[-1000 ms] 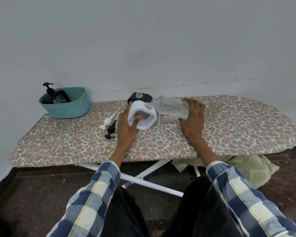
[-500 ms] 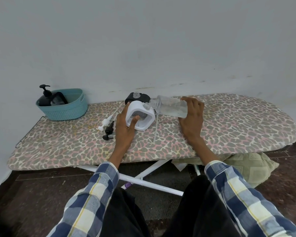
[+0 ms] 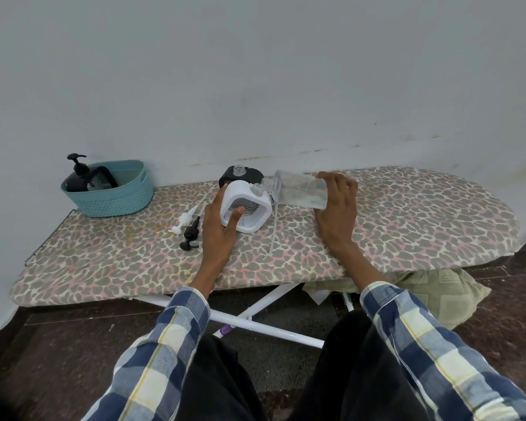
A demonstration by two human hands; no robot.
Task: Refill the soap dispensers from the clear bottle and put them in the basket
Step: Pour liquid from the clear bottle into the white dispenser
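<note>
Bottle mouth lower (image 3: 269,185) | right grip (image 3: 336,208) at base | left grip (image 3: 220,221) on dispenser (image 3: 246,205)

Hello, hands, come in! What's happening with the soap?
Left hand steadies white dispenser. Right hand tips clear bottle at its neck. Nothing blocking.

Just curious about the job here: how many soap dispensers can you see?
3. A black dispenser sits in the teal basket; a white dispenser is steadied by the left hand; another black one stands behind it. More may hide in the basket.
</note>
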